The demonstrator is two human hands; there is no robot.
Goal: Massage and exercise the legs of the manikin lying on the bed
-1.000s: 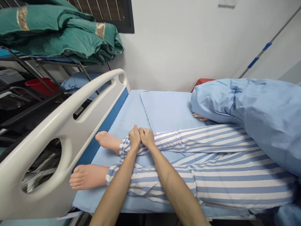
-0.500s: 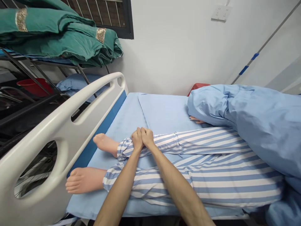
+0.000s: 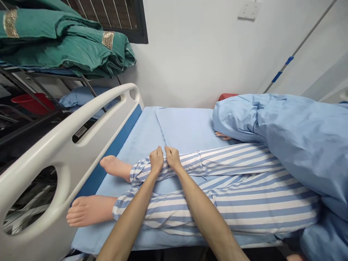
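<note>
A figure in blue-and-white striped pyjama trousers [image 3: 231, 195] lies on a bed with a light blue sheet [image 3: 179, 127], bare feet towards the white footboard [image 3: 54, 152]. My left hand [image 3: 156, 160] and my right hand [image 3: 172, 157] rest side by side on the far trouser leg [image 3: 217, 163] near the ankle, fingers curled and pressing into the striped cloth. The far foot [image 3: 112, 166] lies just left of my left hand; the near foot [image 3: 87, 210] lies closer to me. A light blue quilt [image 3: 285, 134] covers the figure's upper part.
Folded green blankets [image 3: 67, 47] lie on a metal rack behind the footboard, with a red basin [image 3: 27, 101] and a blue pillow [image 3: 76, 98] below. A white wall with a socket [image 3: 248, 9] backs the bed. A red object [image 3: 227, 96] shows behind the quilt.
My two hands, pressed together before, have come slightly apart on the far trouser leg. The view has shifted a little to the right.
</note>
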